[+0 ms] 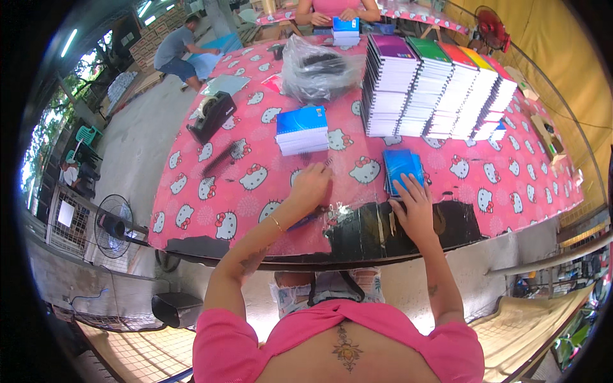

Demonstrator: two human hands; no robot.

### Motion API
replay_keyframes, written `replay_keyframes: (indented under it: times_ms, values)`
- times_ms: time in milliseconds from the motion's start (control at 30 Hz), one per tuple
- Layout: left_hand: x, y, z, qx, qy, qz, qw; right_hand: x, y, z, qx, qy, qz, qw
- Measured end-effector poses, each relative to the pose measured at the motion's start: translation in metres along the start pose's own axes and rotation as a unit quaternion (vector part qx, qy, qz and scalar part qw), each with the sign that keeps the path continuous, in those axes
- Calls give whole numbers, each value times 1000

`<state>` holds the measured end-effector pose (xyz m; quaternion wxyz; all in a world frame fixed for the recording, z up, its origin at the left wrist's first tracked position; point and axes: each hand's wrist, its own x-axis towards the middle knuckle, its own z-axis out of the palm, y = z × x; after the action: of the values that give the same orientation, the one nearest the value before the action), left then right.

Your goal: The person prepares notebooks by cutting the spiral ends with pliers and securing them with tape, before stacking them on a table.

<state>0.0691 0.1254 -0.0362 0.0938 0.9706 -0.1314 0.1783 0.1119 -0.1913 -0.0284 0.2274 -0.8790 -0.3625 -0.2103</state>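
Observation:
My right hand (414,199) lies with its fingers spread on the near edge of a small pile of blue notebooks (401,165), on the right of the table. Left of it, my left hand (311,185) is closed, fingertips together, low over the pink tablecloth. A thin dark coil seems to show at those fingertips, but I cannot make it out clearly. Beneath my left wrist something flat and blue (305,220) is mostly hidden. Just beyond that hand sits a neat stack of blue-covered notebooks (302,131).
Tall stacks of spiral notebooks (389,89) with purple, green, red and yellow covers stand at the back right. A clear plastic bag (316,70) and a black tape dispenser (212,117) are farther left. Across the table a person in pink (335,7) handles blue notebooks.

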Motion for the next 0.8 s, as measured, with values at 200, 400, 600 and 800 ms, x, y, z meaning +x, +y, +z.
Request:
replay_keyframes:
  times_ms: [200,400,600,800]
  values:
    - [45,-29,-40,123,243,-26,962,-17,-38,-2,86,56,-9,995]
    - [40,-69,-44,146,196,0,970,-23,-53,8,130,41,-11,991]
    - [38,-33,-51,161,242,34,956,-20,-58,3,187,56,37,980]
    - [56,-68,-58,117,234,-10,965,-21,-63,6,204,45,32,977]
